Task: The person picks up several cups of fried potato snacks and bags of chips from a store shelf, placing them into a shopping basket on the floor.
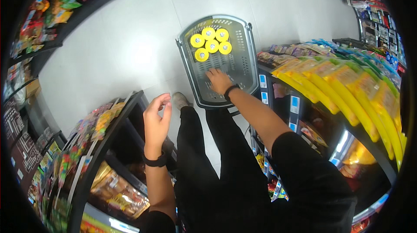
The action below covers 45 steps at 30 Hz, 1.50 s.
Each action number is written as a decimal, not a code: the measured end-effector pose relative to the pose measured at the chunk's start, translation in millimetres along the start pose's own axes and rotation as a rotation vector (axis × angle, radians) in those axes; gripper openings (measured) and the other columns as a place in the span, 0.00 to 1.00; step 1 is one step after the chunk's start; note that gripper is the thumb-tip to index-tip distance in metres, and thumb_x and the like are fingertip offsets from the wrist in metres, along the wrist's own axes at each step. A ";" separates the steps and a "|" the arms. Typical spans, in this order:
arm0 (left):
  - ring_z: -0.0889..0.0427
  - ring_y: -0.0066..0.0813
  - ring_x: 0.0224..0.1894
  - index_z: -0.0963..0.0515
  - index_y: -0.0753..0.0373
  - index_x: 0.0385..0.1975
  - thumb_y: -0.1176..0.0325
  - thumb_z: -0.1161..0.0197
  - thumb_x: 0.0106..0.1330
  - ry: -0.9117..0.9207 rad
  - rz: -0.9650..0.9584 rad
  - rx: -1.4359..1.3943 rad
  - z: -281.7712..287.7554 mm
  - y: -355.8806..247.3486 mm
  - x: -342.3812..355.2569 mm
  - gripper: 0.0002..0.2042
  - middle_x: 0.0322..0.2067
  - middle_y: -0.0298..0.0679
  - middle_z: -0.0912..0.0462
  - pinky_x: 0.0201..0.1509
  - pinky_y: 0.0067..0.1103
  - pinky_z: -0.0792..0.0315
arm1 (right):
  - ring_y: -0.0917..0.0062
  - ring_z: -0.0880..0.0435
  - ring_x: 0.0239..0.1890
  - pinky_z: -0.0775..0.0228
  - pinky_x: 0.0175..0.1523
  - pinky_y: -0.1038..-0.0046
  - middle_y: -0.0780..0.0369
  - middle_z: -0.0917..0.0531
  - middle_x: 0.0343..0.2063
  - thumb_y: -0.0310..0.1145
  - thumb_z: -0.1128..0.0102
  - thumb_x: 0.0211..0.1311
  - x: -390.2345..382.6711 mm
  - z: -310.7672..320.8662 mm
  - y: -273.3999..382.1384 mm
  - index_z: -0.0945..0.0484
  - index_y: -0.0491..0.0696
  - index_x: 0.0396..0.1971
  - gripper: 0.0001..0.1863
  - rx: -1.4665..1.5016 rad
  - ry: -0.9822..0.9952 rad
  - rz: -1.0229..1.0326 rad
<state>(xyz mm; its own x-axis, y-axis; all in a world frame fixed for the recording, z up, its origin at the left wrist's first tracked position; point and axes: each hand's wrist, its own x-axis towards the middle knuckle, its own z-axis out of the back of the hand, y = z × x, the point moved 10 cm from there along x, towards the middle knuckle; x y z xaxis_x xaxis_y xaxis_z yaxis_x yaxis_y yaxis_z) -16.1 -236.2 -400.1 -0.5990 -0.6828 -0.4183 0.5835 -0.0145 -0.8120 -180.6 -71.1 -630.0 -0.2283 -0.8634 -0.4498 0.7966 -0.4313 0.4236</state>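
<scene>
Well to the left of the left fingers, packets (102, 123) hang along a shelf (130, 110). The left hand (157, 119) is raised, its fingers loosely bent and the thumb apart, with a bare gap between them. Below those fingers, a dark watch (155, 160) circles the wrist; just right of the fingertips is a shoe (179, 101). Further right stands a grey basket (244, 70). In it, six yellow rounds (212, 46) sit close together, just ahead of the right fingers and mostly a little left or level with them. The right hand (220, 82) reaches down over the basket, palm down, fingers slightly spread; whether they grip or touch anything I cannot tell. A dark band (231, 92) lies behind them. Well to their right, yellow packs (339, 86) line up.
</scene>
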 end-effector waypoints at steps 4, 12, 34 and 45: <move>0.15 0.38 0.42 0.21 0.68 0.47 0.75 0.39 0.66 0.039 -0.008 0.000 -46.0 45.2 22.2 0.11 0.40 0.48 0.14 0.48 0.26 0.25 | 0.58 0.26 0.59 0.25 0.54 0.60 0.55 0.27 0.59 0.28 0.36 0.51 81.6 -83.0 -51.4 0.29 0.49 0.61 0.33 -0.199 0.177 -0.063; 0.17 0.28 0.45 0.21 0.69 0.49 0.76 0.41 0.68 0.112 0.080 -0.037 -79.4 130.4 51.4 0.11 0.43 0.42 0.15 0.51 0.23 0.25 | 0.62 0.33 0.66 0.29 0.59 0.61 0.58 0.37 0.67 0.34 0.31 0.55 184.2 -159.3 -109.1 0.43 0.55 0.72 0.44 -0.456 0.182 -0.065; 0.20 0.23 0.48 0.22 0.69 0.50 0.77 0.45 0.72 0.200 0.206 -0.353 -132.0 163.5 112.4 0.11 0.45 0.38 0.16 0.55 0.20 0.29 | 0.70 0.24 0.56 0.30 0.59 0.71 0.55 0.25 0.53 0.33 0.21 0.47 129.0 -70.8 -141.4 0.32 0.44 0.57 0.38 0.980 -0.096 -0.220; 0.25 0.28 0.56 0.38 0.67 0.67 0.74 0.25 0.54 0.265 0.084 -0.432 -183.2 142.2 135.8 0.39 0.56 0.44 0.25 0.58 0.24 0.27 | 0.79 0.26 0.56 0.35 0.61 0.75 0.64 0.25 0.49 0.30 0.30 0.59 87.8 28.7 -40.8 0.32 0.47 0.57 0.28 1.369 0.188 0.016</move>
<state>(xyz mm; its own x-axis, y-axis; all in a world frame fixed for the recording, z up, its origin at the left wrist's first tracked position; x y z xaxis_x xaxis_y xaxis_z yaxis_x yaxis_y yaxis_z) -115.0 -197.2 -646.9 -0.7110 -0.4591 -0.5327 0.3890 0.3743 -0.8418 -249.2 -136.8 -664.2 -0.0589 -0.8702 -0.4892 -0.4067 -0.4266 0.8078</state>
